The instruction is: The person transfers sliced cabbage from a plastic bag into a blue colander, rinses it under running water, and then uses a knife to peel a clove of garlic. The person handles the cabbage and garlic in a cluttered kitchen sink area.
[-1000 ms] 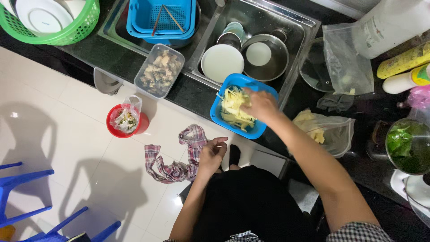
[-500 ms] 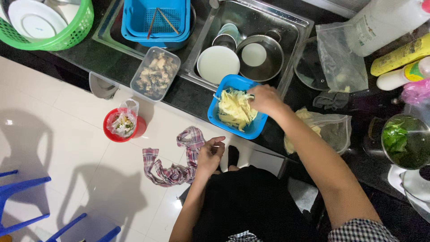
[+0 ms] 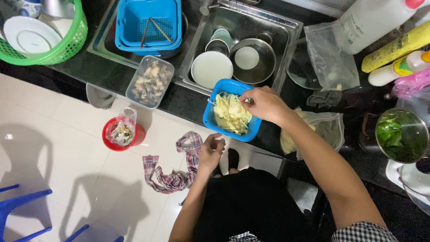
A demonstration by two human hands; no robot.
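— Two hands in view?
— Yes. Right hand (image 3: 265, 104) at frame centre, over the far rim of the small blue square plastic basket (image 3: 214, 117), fingers (image 3: 247, 97) pinched narrow on something tiny; cannot tell what. Left hand (image 3: 210, 152) lower down, below the basket, fingers loosely curled, holding nothing visible.
— And the basket?
— On the edge of the dark table, just below the steel sink (image 3: 286, 33), filled with pale yellow sliced strips (image 3: 230, 113).
— Around it?
— Clear rectangular plastic container of chopped pieces (image 3: 150, 81) to the left; round white plate (image 3: 211, 69) in the sink above; red round bucket with a plastic bag (image 3: 122, 133) and checked cloth (image 3: 174, 172) on the white tiled floor, lower left.
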